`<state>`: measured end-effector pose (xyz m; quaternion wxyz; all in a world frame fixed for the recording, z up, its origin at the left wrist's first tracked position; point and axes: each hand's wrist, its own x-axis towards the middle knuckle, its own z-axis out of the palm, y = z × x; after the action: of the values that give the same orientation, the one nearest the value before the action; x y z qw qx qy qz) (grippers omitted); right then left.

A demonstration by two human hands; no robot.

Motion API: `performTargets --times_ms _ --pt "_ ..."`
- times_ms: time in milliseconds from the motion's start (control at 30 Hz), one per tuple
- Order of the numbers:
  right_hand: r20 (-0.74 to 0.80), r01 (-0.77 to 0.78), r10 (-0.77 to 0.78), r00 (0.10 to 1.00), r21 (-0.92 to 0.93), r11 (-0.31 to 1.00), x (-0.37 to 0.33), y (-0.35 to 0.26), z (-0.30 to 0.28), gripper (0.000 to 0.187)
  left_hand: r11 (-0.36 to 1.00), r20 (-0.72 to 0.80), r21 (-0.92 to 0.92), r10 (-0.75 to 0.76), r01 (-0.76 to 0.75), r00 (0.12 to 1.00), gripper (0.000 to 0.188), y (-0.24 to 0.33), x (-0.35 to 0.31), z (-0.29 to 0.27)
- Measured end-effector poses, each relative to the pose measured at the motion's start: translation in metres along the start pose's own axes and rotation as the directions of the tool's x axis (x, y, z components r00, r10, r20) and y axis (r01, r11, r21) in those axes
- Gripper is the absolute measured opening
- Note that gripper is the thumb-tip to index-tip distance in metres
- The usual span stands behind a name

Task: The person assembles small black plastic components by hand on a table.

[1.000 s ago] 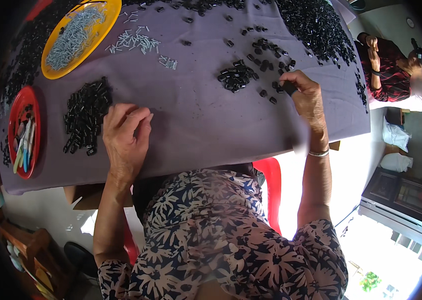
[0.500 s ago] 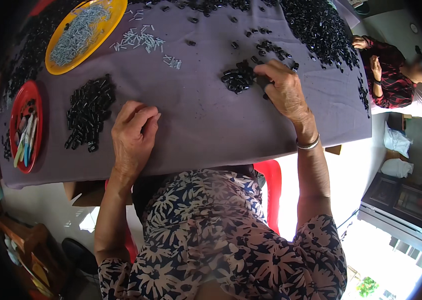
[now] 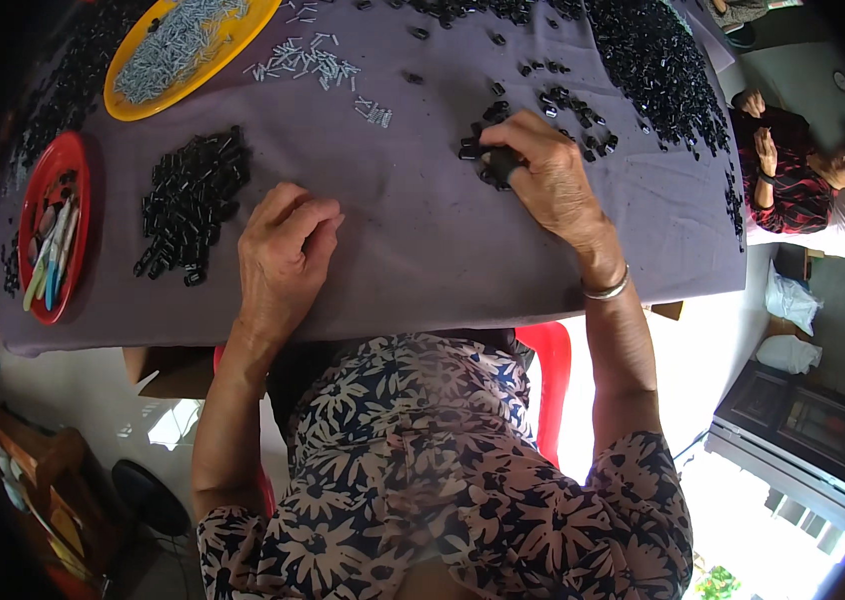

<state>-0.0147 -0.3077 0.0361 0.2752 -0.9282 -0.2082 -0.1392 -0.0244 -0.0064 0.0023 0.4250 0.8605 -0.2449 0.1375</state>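
Note:
My left hand (image 3: pixel 288 245) rests on the cloth near the table's front edge. Its fingers are curled in against the thumb, and whatever they may hold is hidden. To its left lies a heap of small black plastic pieces (image 3: pixel 193 205). Farther to the right, my right hand (image 3: pixel 548 180) is over a smaller pile of black pieces (image 3: pixel 470 148) and covers much of it. A dark piece (image 3: pixel 505 162) shows between its bent thumb and fingers; its exact shape is hard to make out.
At the left stand a red tray (image 3: pixel 81 235) with slim tools and a yellow tray (image 3: pixel 183 97) of small metal pins. Loose pins (image 3: pixel 308 62) lie beside it. A large mass of black pieces (image 3: pixel 658 75) covers the far right. Another person (image 3: pixel 793 170) sits beyond the right edge.
My right hand has moved left, onto the small black pile, and now hides much of it. My left hand keeps its curled pose. The whole view has shifted slightly.

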Motion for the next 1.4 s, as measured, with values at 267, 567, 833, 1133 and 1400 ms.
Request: performTargets --times_ms 267,567,833,1133,1400 --pt "-0.016 -0.310 0.315 0.949 0.148 0.939 -0.018 -0.004 -0.033 0.036 1.000 -0.003 0.013 0.018 -0.018 1.000 0.019 -0.001 -0.001 0.000" --pt "0.024 -0.276 0.275 0.961 0.084 0.958 -0.035 -0.022 -0.010 0.037 1.000 0.010 0.014 -0.001 0.001 1.000 0.019 0.000 -0.001 0.000" --pt "-0.012 -0.340 0.344 0.939 0.118 0.933 -0.029 -0.001 -0.030 0.023 1.000 0.010 0.018 0.001 -0.001 1.000 0.018 0.000 0.000 0.000" --pt "0.095 -0.191 0.190 0.977 0.002 0.982 0.006 0.017 -0.018 0.026 1.000 -0.033 0.013 0.015 -0.015 0.999 0.020 -0.001 -0.002 0.002" --pt "0.304 -0.345 0.328 0.894 0.003 0.938 0.018 0.013 -0.022 0.015 0.993 -0.045 0.009 0.115 -0.115 0.992 0.024 -0.001 0.003 -0.001"
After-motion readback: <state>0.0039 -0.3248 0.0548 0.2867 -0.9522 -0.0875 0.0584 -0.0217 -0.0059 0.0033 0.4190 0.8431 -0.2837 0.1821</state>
